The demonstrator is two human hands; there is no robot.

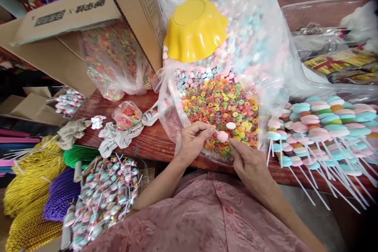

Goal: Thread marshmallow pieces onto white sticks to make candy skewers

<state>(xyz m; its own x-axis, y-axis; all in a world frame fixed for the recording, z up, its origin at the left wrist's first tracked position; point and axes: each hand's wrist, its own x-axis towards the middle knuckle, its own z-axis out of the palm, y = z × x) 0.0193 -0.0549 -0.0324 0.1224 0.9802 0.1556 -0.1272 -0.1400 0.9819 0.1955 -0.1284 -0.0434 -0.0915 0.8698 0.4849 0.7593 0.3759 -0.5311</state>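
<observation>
My left hand [193, 141] is pinched at the left side of a pink marshmallow [222, 136]. What sits between its fingertips is too small to make out. From the other side, my right hand [251, 161] closes its fingers at the marshmallow's right edge. Both hands are over a heap of colourful gummy rings [218, 106] in an opened clear plastic bag. A flat white candy [230, 125] lies just above the pink marshmallow. On the right, many marshmallow and gummy skewers [320, 130] are stacked with white sticks pointing forward.
An upturned yellow bowl [195, 29] rests on a bag of pastel marshmallows [254, 35]. At left stands a cardboard box [138, 12] with bagged gummies. Wrapped candy sticks [106, 201] fill a container below the table edge, beside yellow cord bundles [32, 193]. Crumpled gloves [112, 138] lie on the table.
</observation>
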